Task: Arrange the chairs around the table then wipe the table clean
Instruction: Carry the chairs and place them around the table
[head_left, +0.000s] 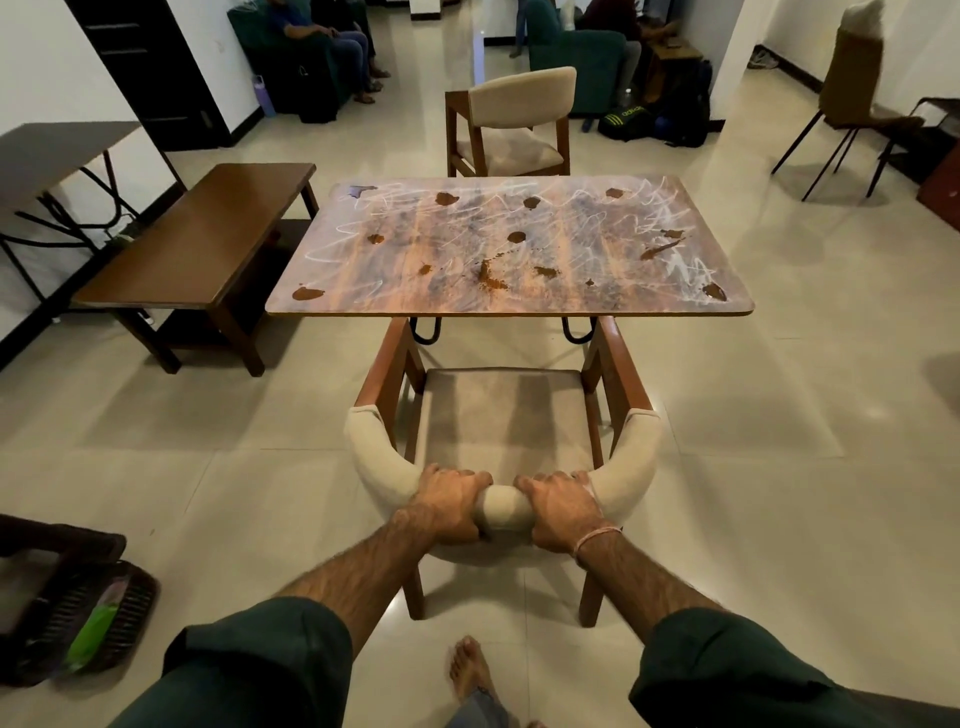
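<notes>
Though apart, hands (451, 506) (563, 512) around chair backrest (631, 467).

a rectangular wooden table (519, 244) with rounded corners is smeared with brown blotches and white scribbles. the near chair (498, 415), wood-framed with a beige curved backrest, is stood upright, arm fronts tucked under the near edge. the matching far chair (511, 124) is set at the far edge, facing the table

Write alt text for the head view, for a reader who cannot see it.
The left hand and right hand grip the padded backrest of a wooden chair facing a table. The table bears brown stains and white scribbles; a second chair stands beyond its far edge.
</notes>
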